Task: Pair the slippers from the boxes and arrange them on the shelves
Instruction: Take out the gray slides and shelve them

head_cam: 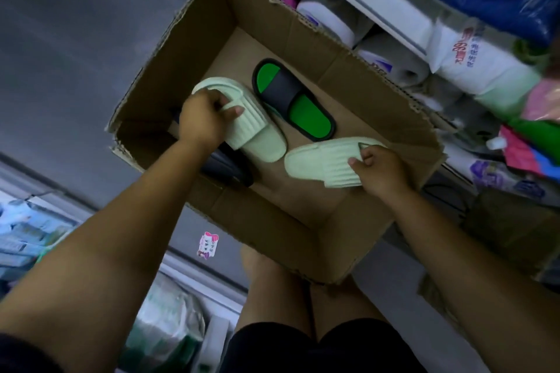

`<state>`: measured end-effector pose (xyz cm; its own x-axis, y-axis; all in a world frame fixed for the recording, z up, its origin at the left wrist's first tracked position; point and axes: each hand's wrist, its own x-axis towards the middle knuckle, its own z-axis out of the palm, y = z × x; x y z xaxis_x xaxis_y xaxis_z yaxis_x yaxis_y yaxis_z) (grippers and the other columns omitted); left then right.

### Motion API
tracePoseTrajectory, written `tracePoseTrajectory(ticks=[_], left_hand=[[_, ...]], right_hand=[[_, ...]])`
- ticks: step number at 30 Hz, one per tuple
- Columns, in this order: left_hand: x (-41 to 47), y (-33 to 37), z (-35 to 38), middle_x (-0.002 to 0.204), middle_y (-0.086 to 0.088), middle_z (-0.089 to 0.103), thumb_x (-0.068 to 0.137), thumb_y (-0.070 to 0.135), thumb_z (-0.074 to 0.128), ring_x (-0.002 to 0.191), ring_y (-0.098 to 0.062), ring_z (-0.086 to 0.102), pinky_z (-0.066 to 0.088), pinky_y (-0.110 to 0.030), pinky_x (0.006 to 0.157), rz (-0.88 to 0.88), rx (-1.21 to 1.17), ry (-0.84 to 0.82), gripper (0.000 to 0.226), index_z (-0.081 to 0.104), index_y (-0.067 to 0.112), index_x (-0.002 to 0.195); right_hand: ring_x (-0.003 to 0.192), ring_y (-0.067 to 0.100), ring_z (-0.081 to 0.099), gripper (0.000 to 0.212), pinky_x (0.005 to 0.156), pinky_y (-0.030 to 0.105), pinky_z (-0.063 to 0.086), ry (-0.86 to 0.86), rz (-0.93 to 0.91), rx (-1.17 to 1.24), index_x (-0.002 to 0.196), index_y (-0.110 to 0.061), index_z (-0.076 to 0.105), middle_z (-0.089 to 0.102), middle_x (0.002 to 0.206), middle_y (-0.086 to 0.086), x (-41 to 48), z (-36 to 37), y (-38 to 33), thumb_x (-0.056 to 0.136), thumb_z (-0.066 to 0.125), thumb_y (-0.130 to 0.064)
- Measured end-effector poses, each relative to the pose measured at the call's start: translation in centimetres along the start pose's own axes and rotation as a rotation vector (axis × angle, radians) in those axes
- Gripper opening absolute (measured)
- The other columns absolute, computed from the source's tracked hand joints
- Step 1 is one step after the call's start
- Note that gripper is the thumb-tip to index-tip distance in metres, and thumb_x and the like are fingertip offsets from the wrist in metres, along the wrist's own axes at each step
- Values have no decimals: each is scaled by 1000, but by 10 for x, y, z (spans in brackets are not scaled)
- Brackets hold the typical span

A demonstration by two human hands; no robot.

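A cardboard box [272, 118] sits open on the grey floor [75, 54], pushed against shelves [378, 0] packed with wrapped paper rolls [336, 21] and bagged goods. A small sticker [208, 245] lies on the floor near the person's knees. Inside the box, a black slipper with a green insole [292, 98] lies flat on the bottom, and a dark slipper [225, 165] is partly hidden under the left forearm. The left hand [201, 121] pinches the strap of one pale green slipper [251, 124]; the right hand [380, 168] pinches the strap of the matching pale green slipper [321, 162]. Both slippers are over the inside of the box.
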<state>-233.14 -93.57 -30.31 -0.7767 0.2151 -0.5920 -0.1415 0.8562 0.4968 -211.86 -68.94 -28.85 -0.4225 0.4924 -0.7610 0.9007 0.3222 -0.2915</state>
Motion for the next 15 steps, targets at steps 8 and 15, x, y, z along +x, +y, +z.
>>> tracePoseTrajectory(ticks=[8, 15], left_hand=[[-90, 14, 7, 95, 0, 70, 92, 38, 71, 83, -14, 66, 53, -32, 75, -432, -323, 240, 23, 72, 15, 90], [-154, 6, 66, 89, -9, 69, 95, 30, 69, 79, -26, 66, 54, -31, 62, -836, -593, 123, 23, 69, 7, 95]], right_hand=[[118, 33, 58, 37, 95, 45, 54, -32, 652, 972, 136, -2, 52, 55, 125, 18, -64, 39, -9, 100, 58, -10], [133, 31, 51, 40, 102, 37, 45, -285, 807, 1235, 142, 3, 44, 53, 142, 21, -127, 81, -6, 103, 51, -5]])
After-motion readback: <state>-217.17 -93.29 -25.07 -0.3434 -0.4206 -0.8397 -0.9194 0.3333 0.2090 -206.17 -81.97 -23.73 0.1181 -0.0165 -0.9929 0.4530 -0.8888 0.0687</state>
